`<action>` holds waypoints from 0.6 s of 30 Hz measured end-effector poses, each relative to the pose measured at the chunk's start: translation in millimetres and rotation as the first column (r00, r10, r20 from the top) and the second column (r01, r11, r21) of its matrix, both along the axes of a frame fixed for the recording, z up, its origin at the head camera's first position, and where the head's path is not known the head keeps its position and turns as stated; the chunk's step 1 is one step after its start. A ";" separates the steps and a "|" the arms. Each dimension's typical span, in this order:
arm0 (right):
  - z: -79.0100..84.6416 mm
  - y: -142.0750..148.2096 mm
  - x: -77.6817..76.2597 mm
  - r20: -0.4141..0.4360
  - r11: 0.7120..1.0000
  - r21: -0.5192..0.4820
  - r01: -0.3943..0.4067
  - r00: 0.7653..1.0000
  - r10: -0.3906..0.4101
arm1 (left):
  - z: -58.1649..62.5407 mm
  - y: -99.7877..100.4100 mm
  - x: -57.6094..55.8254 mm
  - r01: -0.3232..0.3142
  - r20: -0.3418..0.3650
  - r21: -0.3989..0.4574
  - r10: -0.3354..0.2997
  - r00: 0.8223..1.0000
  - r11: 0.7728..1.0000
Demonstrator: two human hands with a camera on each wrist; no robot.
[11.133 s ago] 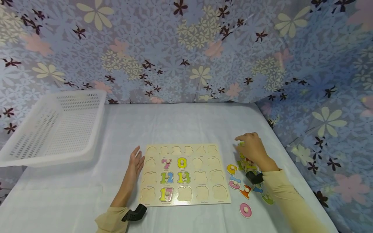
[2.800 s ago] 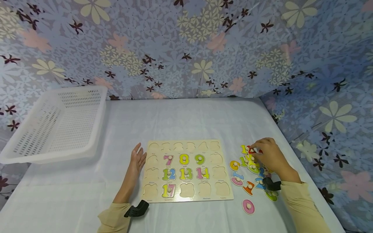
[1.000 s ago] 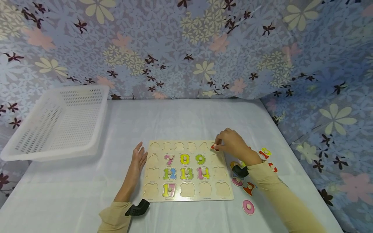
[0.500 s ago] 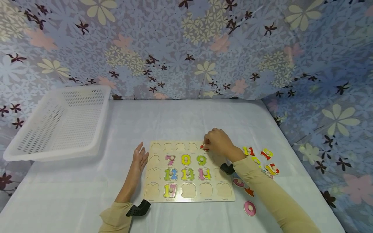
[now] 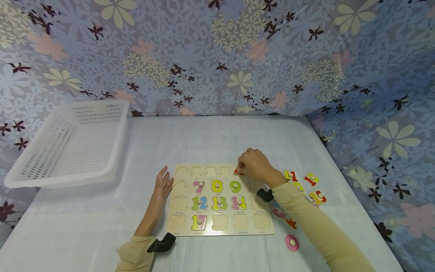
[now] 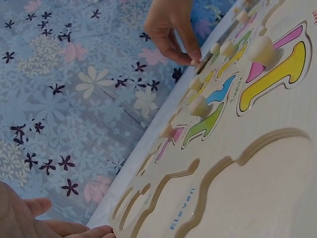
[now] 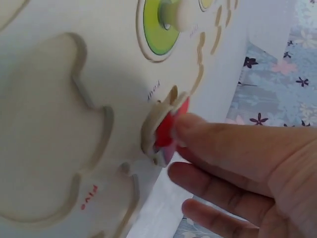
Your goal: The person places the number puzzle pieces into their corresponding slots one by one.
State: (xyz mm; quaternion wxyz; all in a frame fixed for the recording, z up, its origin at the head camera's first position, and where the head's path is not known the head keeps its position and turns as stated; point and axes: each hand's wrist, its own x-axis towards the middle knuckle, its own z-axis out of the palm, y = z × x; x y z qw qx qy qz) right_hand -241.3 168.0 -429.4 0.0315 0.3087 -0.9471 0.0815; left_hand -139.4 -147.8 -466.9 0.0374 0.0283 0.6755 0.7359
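A wooden number puzzle board [image 5: 246, 231] lies on the table, with pieces such as 7, 8, 9, 12, 13, 14 and 17 in their recesses. At its back row my right hand [image 5: 255, 165] pinches a red number puzzle piece [image 7: 167, 130] between thumb and finger. In the right wrist view this piece sits tilted at the recess beside the printed word "Four"; fingers hide part of it. My left hand [image 5: 164, 183] lies along the board's left edge with fingers extended, fingertips [image 6: 106, 231] at the edge in the left wrist view.
Right of the board lie several loose number pieces, among them an 18 [image 5: 311, 179], a 15 [image 5: 318, 197] and a pink 0 [image 5: 291, 243]; my right forearm covers some. A white plastic basket [image 5: 113, 158] stands at the back left. Floral cloth [image 5: 204, 75] hangs behind the table.
The 9 and the 14 have come into the board since the oldest frame. My right hand has carried the red piece left from the pile to the back row. My left hand stays by the board's edge.
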 end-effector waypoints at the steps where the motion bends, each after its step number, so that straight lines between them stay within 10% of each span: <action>1: 0.5 -0.5 0.5 0.007 1.000 0.002 -0.001 1.000 0.001 | 0.0 0.1 -0.2 0.005 0.001 0.019 -0.005 1.000 1.000; 18: -6.2 2.3 4.1 0.090 0.997 -0.012 0.075 0.993 -0.074 | -7.3 -1.7 1.4 0.009 -0.057 -0.038 -0.011 0.998 0.999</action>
